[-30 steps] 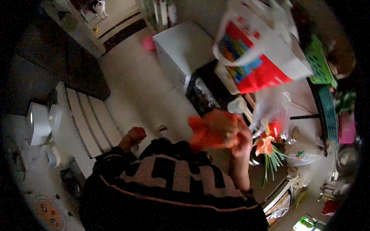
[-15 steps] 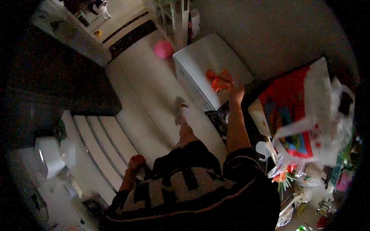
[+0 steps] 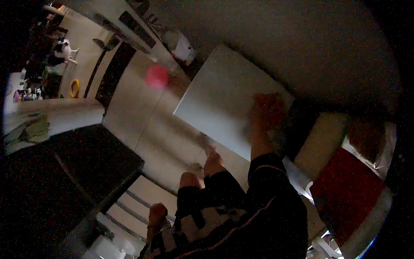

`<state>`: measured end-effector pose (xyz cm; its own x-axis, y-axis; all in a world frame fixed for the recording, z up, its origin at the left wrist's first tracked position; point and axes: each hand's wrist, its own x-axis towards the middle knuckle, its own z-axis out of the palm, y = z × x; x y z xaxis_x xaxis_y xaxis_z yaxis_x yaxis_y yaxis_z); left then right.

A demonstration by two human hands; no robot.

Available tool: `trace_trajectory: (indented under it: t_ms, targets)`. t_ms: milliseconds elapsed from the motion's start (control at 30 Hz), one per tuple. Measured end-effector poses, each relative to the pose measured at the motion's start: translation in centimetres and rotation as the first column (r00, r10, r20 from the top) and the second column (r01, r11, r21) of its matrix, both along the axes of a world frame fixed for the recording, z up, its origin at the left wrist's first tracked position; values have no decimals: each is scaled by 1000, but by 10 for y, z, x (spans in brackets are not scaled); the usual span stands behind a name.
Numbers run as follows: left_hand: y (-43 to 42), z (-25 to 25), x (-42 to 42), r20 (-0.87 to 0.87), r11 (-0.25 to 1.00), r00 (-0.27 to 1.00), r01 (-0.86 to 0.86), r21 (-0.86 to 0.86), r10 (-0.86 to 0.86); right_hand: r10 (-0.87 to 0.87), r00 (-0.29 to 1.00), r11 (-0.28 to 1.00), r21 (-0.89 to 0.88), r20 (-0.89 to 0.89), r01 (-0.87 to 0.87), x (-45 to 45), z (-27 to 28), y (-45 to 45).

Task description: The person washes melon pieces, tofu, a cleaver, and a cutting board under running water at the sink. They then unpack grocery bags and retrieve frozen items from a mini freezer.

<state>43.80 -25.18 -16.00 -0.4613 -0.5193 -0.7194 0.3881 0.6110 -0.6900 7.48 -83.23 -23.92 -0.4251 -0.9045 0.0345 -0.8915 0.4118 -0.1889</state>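
The white box fills the upper middle. Over it, right of centre, is the right hand, a dim reddish cloth at its fingers, too blurred to tell whether they're gripping. Lower left, the left hand looks clenched, palm hidden.

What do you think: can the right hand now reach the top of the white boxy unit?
Likely yes: the right hand is over the white boxy unit, and nothing visible stands between them, though contact is unclear.

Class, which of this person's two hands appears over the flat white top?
The right hand appears over the flat white top; the left hand is lower, beside the patterned shirt.
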Motion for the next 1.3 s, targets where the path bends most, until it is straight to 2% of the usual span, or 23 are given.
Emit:
trace_trajectory:
  t_ms: [67, 100, 133, 167, 200, 233, 300, 400, 533, 567, 667, 733, 800, 833, 867, 900, 967, 1033, 1067, 1100, 1167, 1200, 1300]
  targets:
    - [-38, 24, 24, 10, 957, 978, 203, 205, -210, 13, 1000, 999, -32, -22, -14, 11, 21, -8]
    - [-21, 0, 37, -261, 905, 894, -272, 326, 363, 36, 999, 999, -40, -16, -37, 24, 30, -13]
    - [-1, -23, 58, -375, 586, 451, -584, 562, 810, 75, 997, 996, -38, -7, -75, 44, 39, -25]
    - [-3, -27, 69, -350, 307, 51, -610, 731, 935, 145, 989, 989, -37, 4, -145, 70, 47, -36]
    - [-19, -23, 77, -175, -58, -456, -453, 890, 872, 231, 973, 972, -53, 16, -229, 96, 54, -45]
    - [-35, 9, 72, 46, -309, -823, -160, 938, 566, 335, 941, 942, -36, 44, -333, 112, 68, -52]
    - [-74, 18, 88, 174, -374, -932, 46, 926, 318, 505, 859, 863, -17, 86, -506, 162, 68, -51]
    - [-149, 20, 142, 248, -351, -944, 161, 922, 219, 649, 741, 751, 9, 172, -660, 209, 28, -22]
    - [-238, 17, 199, 273, -310, -911, 174, 935, 310, 642, 750, 765, -204, 160, -611, 180, 23, 41]
    - [-258, 16, 208, 281, -299, -898, 180, 937, 338, 556, 826, 815, -254, 92, -520, 156, 74, 53]
    - [-310, 29, 236, 318, -303, -868, 208, 930, 381, 139, 990, 987, -81, -2, -139, 117, 59, 78]
    - [-307, 46, 221, 345, -294, -831, 230, 928, 438, 272, 958, 961, -90, 97, -263, 51, 148, 100]
    - [-280, 46, 213, 346, -308, -793, 210, 928, 501, -82, 938, 992, -60, 336, 109, -4, 161, 174]
    - [-293, 23, 245, 277, -333, -756, 84, 939, 592, -319, 921, 928, -124, 224, 352, 14, 127, 178]
    - [-304, 1, 278, 480, -439, -869, 388, 811, 119, -335, 941, 921, -230, -49, 316, 24, 84, 185]
    - [-324, -18, 303, 558, -370, -734, 678, 636, -386, -348, 881, 915, -320, -320, 245, 30, 36, 190]
    - [-322, -44, 321, 658, -97, -370, 906, 413, -655, -442, 879, 895, -150, -182, 419, 55, 93, 129]
    - [-326, -32, 319, 705, -335, -658, 748, 573, -264, -468, 883, 883, 50, 44, 466, 71, 140, 75]
    - [-330, -19, 307, 576, -461, -797, 449, 766, 181, -460, 861, 887, 148, 219, 437, 74, 156, 52]
    - [-338, -11, 304, 472, -455, -796, 284, 844, 379, -412, 893, 911, 98, 179, 401, 114, 179, 11]
    - [-354, -1, 301, 389, -427, -770, 169, 889, 506, -45, 995, 999, -18, 93, 47, 137, 139, -21]
    - [-358, 2, 304, 385, -425, -766, 162, 890, 514, 135, 990, 989, -65, 28, -133, 151, 137, -38]
    - [-369, 3, 311, 373, -409, -742, 146, 901, 556, 464, 875, 886, -54, 141, -461, 237, 145, -3]
